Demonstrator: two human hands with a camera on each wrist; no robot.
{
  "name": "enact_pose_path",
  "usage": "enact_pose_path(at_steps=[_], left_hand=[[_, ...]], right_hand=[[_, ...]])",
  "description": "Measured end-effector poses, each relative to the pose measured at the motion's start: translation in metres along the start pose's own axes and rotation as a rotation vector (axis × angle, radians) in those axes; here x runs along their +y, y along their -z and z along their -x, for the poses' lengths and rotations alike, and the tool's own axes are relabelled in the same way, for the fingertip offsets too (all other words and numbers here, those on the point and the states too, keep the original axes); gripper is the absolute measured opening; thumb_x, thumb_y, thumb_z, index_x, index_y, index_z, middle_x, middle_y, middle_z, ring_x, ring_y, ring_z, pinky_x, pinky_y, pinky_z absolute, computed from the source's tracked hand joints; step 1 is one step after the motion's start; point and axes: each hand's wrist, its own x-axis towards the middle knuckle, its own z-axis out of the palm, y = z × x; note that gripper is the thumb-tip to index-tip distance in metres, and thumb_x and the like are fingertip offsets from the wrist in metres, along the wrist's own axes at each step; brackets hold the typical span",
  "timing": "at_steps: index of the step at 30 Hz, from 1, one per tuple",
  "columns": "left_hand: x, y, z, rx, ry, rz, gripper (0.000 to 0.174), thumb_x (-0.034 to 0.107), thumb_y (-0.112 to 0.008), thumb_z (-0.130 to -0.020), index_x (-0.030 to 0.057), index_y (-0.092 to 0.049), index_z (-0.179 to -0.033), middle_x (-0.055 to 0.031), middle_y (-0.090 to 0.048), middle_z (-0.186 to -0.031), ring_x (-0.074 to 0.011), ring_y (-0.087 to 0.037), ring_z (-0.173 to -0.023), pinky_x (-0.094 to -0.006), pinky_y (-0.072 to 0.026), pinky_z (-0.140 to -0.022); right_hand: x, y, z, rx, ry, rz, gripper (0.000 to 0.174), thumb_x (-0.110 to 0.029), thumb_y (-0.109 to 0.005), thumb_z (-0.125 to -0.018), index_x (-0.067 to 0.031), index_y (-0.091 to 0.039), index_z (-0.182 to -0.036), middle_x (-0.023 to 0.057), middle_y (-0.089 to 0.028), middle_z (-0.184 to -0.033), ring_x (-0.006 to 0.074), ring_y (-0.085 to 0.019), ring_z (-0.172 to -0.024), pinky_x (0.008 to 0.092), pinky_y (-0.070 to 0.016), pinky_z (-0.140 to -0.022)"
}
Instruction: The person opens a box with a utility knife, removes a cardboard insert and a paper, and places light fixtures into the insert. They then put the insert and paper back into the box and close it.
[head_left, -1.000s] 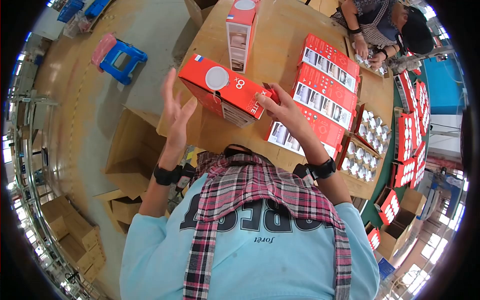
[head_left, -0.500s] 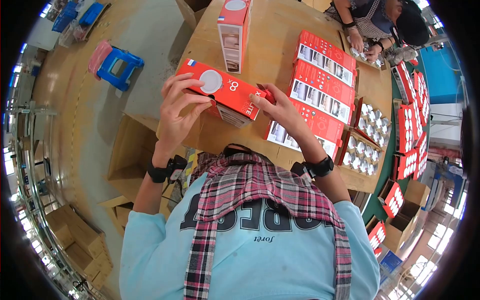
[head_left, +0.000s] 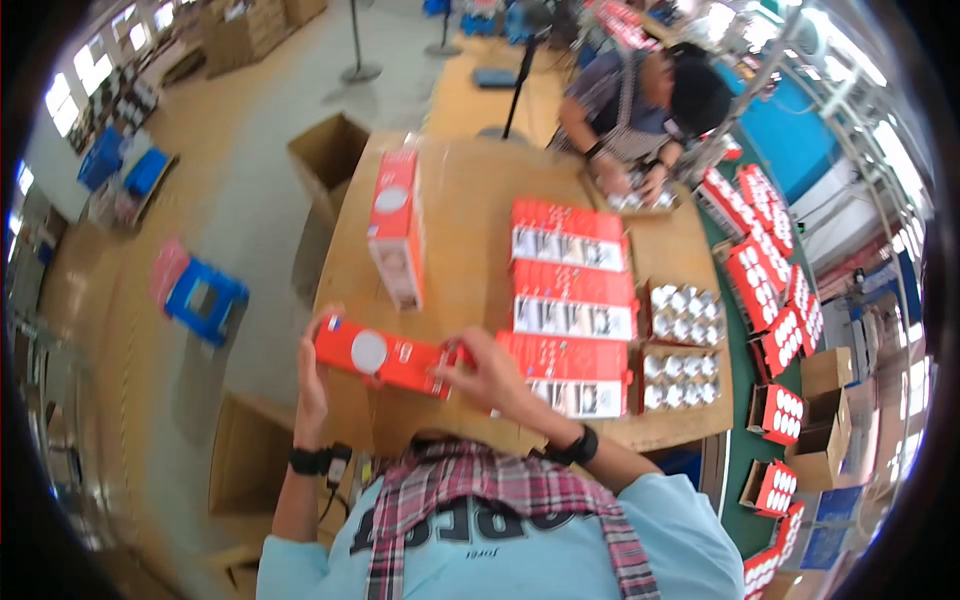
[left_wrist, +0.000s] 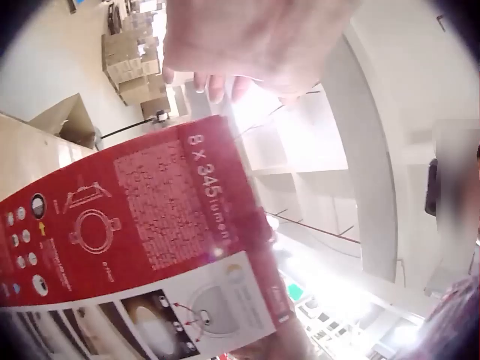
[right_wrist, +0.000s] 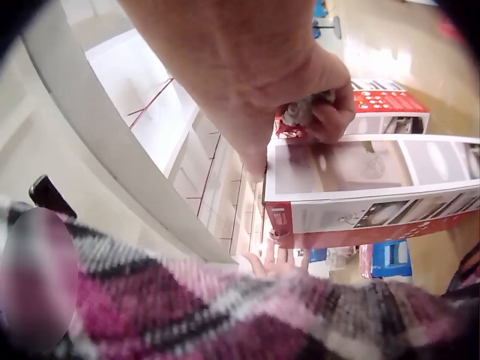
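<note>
A long red box (head_left: 405, 362) with a white round lamp picture is held above the table's near edge. My right hand (head_left: 485, 368) grips its right end. Something small, grey and crumpled (right_wrist: 300, 112), with red beside it, shows among the right fingers in the right wrist view; I cannot tell what it is. My left hand (head_left: 312, 395) is at the box's left end, its fingers fairly straight along that end. In the left wrist view, the left fingers (left_wrist: 217, 84) appear just past the corner of the box's printed side (left_wrist: 150, 210).
Another red box (head_left: 397, 230) stands upright on the table (head_left: 465, 190). Three red boxes (head_left: 570, 300) lie in a row on the right, beside two trays of silvery lamps (head_left: 682, 380). Across the table a person (head_left: 625, 110) handles lamps. An open carton (head_left: 255, 455) sits below left.
The head view has tipped up toward the far end of the table. My left hand let go of its pinch at the box's near side and moved to the left end. The right hand keeps its grip.
</note>
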Motion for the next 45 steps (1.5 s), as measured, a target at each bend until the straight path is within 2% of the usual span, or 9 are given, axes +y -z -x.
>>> enact_pose_path(at_steps=[8,14,17,23,26,29,38,43,45], left_hand=[[-0.002,-0.012,-0.007,0.136,-0.057,-0.357,0.047,0.036,-0.026,-0.099,0.0004,-0.053,-0.112,-0.0081,-0.057,-0.099,-0.0161,-0.054,-0.094,-0.0300,-0.0395,-0.089],[0.002,-0.005,-0.024,0.154,-0.063,-0.308,0.052,0.033,-0.022,-0.099,-0.0027,-0.059,-0.104,-0.0113,-0.061,-0.099,-0.0190,-0.056,-0.092,-0.0312,-0.0401,-0.086],[0.011,0.007,-0.039,-0.009,-0.088,-0.394,0.051,0.032,-0.025,-0.099,-0.0049,-0.061,-0.100,-0.0113,-0.064,-0.092,-0.0177,-0.057,-0.086,-0.0303,-0.0424,-0.082],[0.045,-0.011,-0.047,-0.178,0.013,-0.634,0.039,0.026,-0.037,-0.097,-0.0061,-0.060,-0.099,-0.0126,-0.065,-0.086,-0.0162,-0.058,-0.079,-0.0283,-0.0447,-0.075],[0.021,-0.008,-0.053,-0.236,-0.012,-0.587,0.038,0.026,-0.040,-0.097,-0.0056,-0.060,-0.098,-0.0128,-0.065,-0.084,-0.0159,-0.058,-0.077,-0.0286,-0.0450,-0.073],[-0.005,-0.006,-0.058,-0.255,0.034,-0.622,0.042,0.031,-0.040,-0.097,-0.0050,-0.061,-0.095,-0.0142,-0.064,-0.080,-0.0166,-0.059,-0.074,-0.0291,-0.0454,-0.071],[-0.056,-0.035,-0.076,-0.439,0.219,-0.686,0.065,0.053,-0.036,-0.093,-0.0047,-0.053,-0.069,-0.0173,-0.053,-0.059,-0.0249,-0.055,-0.059,-0.0374,-0.0410,-0.060],[-0.056,-0.051,-0.081,-0.475,0.295,-0.822,0.072,0.060,-0.035,-0.090,-0.0057,-0.054,-0.069,-0.0179,-0.052,-0.057,-0.0261,-0.055,-0.059,-0.0408,-0.0419,-0.062],[-0.055,-0.057,-0.079,-0.499,0.303,-0.796,0.072,0.061,-0.035,-0.090,-0.0061,-0.056,-0.072,-0.0196,-0.052,-0.059,-0.0275,-0.055,-0.060,-0.0412,-0.0425,-0.064]], right_hand=[[-0.037,0.009,-0.005,-0.125,0.171,0.361,0.051,-0.045,-0.065,-0.078,-0.0050,-0.051,-0.106,0.0130,-0.047,-0.095,0.0300,-0.058,-0.072,0.0394,-0.0476,-0.056],[-0.041,0.004,-0.016,-0.226,0.267,0.471,0.056,-0.054,-0.059,-0.078,-0.0035,-0.052,-0.101,0.0147,-0.050,-0.090,0.0303,-0.059,-0.074,0.0397,-0.0478,-0.056],[-0.040,-0.003,-0.017,-0.253,0.247,0.422,0.060,-0.056,-0.059,-0.078,-0.0017,-0.053,-0.102,0.0152,-0.052,-0.085,0.0299,-0.059,-0.079,0.0395,-0.0487,-0.060],[-0.005,-0.026,-0.012,-0.383,0.009,0.025,0.065,-0.053,-0.062,-0.077,-0.0015,-0.052,-0.114,0.0185,-0.058,-0.099,0.0302,-0.059,-0.092,0.0381,-0.0481,-0.073],[0.008,-0.025,-0.009,-0.461,-0.082,-0.081,0.063,-0.051,-0.064,-0.077,-0.0004,-0.053,-0.114,0.0199,-0.059,-0.101,0.0305,-0.058,-0.094,0.0379,-0.0467,-0.077],[0.027,-0.031,0.002,-0.355,-0.100,-0.255,0.056,-0.050,-0.062,-0.077,-0.0028,-0.058,-0.108,0.0182,-0.062,-0.089,0.0346,-0.059,-0.085,0.0407,-0.0454,-0.075],[0.050,-0.028,0.020,-0.230,-0.100,-0.058,0.050,-0.045,-0.060,-0.079,-0.0032,-0.059,-0.106,0.0175,-0.062,-0.096,0.0330,-0.060,-0.090,0.0397,-0.0469,-0.078],[0.050,-0.018,0.031,-0.235,-0.210,-0.195,0.049,-0.043,-0.060,-0.080,-0.0015,-0.058,-0.106,0.0205,-0.064,-0.090,0.0332,-0.063,-0.084,0.0383,-0.0484,-0.074],[0.046,-0.010,0.033,-0.276,-0.275,-0.203,0.047,-0.039,-0.062,-0.081,-0.0013,-0.057,-0.108,0.0200,-0.064,-0.093,0.0275,-0.063,-0.088,0.0355,-0.0483,-0.076]])
